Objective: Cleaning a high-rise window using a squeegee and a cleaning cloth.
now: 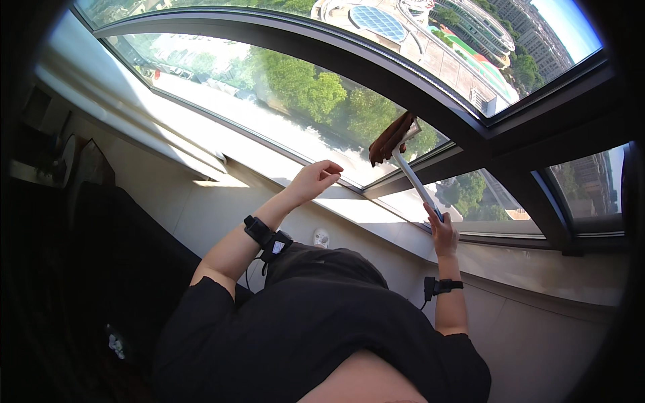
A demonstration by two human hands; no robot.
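Note:
My right hand [443, 232] grips the lower end of a window-cleaning wiper [415, 179] with a pale handle that turns blue near my fingers. Its head carries a brown cloth pad [389, 140] and lies over the lower window pane [297, 95], close to that pane's right corner. Whether the pad presses on the glass cannot be told for certain. My left hand [316, 180] is raised before the windowsill, loosely curled and holding nothing, with thumb and fingers slightly apart.
Dark window frame bars [484, 141] cross above and to the right. A light sill [363, 211] runs below the glass. A white curtain [126, 106] hangs at left, beside dark furniture [131, 231]. My shoe [321, 238] stands on the tiled floor [201, 211].

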